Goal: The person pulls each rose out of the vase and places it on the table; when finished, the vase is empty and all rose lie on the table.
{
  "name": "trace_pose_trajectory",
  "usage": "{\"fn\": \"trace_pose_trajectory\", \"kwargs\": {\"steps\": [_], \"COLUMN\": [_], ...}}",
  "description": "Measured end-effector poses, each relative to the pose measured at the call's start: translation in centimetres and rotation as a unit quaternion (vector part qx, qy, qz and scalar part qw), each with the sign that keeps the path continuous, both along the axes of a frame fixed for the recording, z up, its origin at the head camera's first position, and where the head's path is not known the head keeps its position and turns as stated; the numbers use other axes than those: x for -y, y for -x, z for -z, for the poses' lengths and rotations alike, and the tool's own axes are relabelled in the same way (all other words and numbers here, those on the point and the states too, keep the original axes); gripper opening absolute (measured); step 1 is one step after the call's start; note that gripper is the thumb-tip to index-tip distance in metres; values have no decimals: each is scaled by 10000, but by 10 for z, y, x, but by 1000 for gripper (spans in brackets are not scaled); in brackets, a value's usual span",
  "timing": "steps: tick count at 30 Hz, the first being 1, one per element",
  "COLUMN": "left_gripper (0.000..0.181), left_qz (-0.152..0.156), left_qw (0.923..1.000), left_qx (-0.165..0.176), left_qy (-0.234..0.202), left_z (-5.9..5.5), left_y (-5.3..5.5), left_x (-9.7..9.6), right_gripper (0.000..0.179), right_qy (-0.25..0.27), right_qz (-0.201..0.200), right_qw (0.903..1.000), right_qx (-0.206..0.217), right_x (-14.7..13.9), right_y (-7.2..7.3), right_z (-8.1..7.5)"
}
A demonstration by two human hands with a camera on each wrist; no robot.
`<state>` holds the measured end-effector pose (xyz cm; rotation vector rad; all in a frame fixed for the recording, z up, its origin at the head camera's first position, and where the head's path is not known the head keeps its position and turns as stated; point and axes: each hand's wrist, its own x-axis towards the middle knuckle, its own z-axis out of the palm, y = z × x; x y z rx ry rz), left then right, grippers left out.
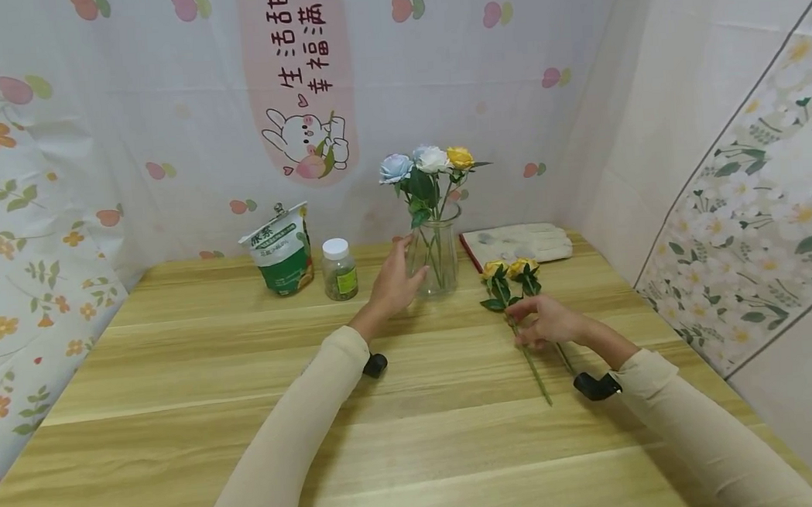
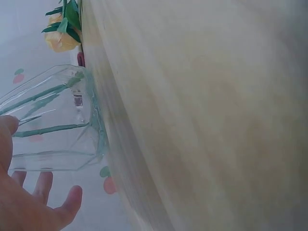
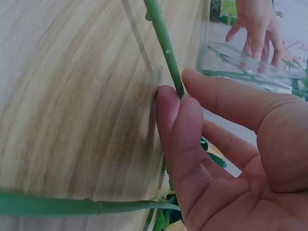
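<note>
A clear glass vase (image 1: 449, 270) stands upright near the back of the table, holding pale blue, white (image 1: 432, 159) and yellow artificial roses. My left hand (image 1: 395, 281) is at the vase's left side, thumb in front and fingers spread around it; firm contact is not clear. In the left wrist view, several fingers (image 2: 44, 185) extend loosely beside the glass. To the right, two yellow roses lie side by side. My right hand (image 1: 546, 322) pinches the green stem (image 3: 166, 48) of one between thumb and fingertips. The other rose's stem (image 3: 72, 204) lies free below the hand.
Left of the vase stand a white-capped jar (image 1: 340, 271) and a green-and-white pouch (image 1: 282, 253) closed with a clip. White work gloves (image 1: 520, 244) lie behind the roses. Patterned cloth (image 1: 479, 86) hangs behind the table and along its sides.
</note>
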<state>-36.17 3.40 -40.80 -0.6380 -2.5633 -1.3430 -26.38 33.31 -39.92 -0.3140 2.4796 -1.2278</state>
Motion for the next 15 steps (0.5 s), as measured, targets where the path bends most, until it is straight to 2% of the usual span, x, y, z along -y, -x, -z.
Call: {"fn": "trace_pose_trajectory", "kwargs": {"steps": [9,15], "left_gripper": [66,66], "left_qz": [-29,-30], "left_qw": [9999,9997], "left_qx": [36,10], "left_qy": [91,227], "left_z": [-1,-2], "left_y": [1,1], "left_x": [0,1], "right_gripper": [56,53], "right_qy": [-81,-191], "right_qz": [-18,-267], "right_qw": [9999,9993], "right_qx": [-139,-168], "right_x": [-3,-5], "right_y": [4,4], "right_z": [-4,-7]}}
